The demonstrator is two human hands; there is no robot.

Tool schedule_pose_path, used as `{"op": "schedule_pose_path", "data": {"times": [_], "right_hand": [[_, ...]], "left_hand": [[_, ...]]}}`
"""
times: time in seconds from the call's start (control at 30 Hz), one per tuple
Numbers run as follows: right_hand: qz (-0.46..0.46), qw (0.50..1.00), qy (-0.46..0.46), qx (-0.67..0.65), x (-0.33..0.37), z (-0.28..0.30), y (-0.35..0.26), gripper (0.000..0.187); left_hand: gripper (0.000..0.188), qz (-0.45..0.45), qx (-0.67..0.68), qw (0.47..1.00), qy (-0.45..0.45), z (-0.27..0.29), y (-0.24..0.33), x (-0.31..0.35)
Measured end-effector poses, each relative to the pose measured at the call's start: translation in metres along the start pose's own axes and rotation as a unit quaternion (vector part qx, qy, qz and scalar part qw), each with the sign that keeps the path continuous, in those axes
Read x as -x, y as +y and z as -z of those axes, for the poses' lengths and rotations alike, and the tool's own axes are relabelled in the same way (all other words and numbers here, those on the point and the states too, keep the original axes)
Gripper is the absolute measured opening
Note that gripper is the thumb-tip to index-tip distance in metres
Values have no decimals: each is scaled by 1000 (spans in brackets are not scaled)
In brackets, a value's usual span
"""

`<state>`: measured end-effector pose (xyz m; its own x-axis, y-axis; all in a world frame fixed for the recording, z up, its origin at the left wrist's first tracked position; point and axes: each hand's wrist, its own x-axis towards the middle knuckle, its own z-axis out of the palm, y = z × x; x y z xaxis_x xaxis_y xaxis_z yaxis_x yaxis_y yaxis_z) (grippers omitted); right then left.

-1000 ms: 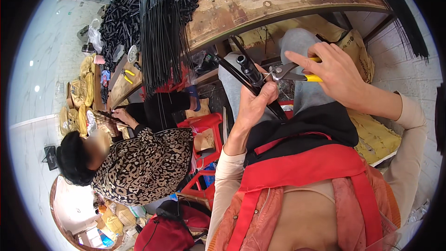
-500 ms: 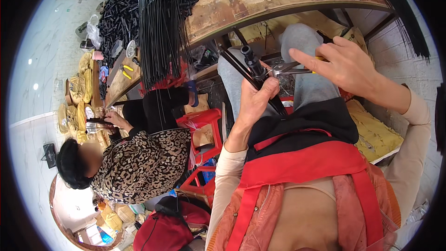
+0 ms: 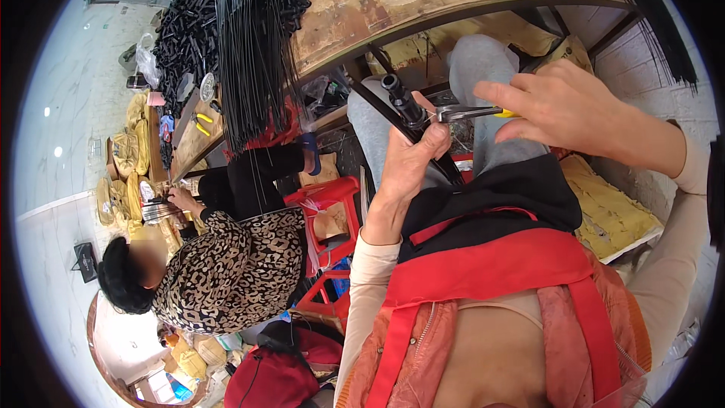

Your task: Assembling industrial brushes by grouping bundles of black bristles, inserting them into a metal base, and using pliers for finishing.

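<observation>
My left hand (image 3: pixel 411 155) is closed around a black ribbed tubular part (image 3: pixel 405 100), which tilts above my lap. Long black rods (image 3: pixel 377 108) lie alongside that part and pass under the same hand. In my right hand (image 3: pixel 563 106) are pliers (image 3: pixel 464 112) with yellow grips; the index finger reaches out along them. The metal jaws meet a thin strand at the tube's side, close to my left thumb. Whether the jaws bite on it is too small to tell.
A worn wooden bench (image 3: pixel 423 7) stands ahead, with a heap of black tubular parts (image 3: pixel 196 23) and a bundle of thin black rods (image 3: pixel 253 68). Yellow-handled pliers (image 3: pixel 202 124) lie at its left. Another person (image 3: pixel 234 264) works at left, near red stools (image 3: pixel 332 223).
The pliers have turned in my right hand, and their handles look closer together. My right wrist has shifted right. My left hand still holds the tubular part.
</observation>
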<state>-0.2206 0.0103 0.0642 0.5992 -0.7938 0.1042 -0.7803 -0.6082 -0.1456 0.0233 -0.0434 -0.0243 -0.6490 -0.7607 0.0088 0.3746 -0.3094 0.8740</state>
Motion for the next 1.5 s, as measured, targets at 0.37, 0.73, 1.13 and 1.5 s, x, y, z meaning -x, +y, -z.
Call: {"op": "schedule_pose_path", "data": {"times": [0.37,0.73,1.13,1.5], "right_hand": [[-94,954,55,-279,10,-30,-17,53],[-175,582,-312,-730,11,-12,-11,38],[-208,801,-185,-530,16,28,-28,49],[-65,961,82,-257,37,0,-22,35]], "left_hand": [[36,-84,-114,990,-23,-5,1,8],[70,-6,-25,1000,1,-9,4,21],[45,-17,-88,995,-35,-18,21,20],[56,-34,-148,987,-52,-26,24,17]]}}
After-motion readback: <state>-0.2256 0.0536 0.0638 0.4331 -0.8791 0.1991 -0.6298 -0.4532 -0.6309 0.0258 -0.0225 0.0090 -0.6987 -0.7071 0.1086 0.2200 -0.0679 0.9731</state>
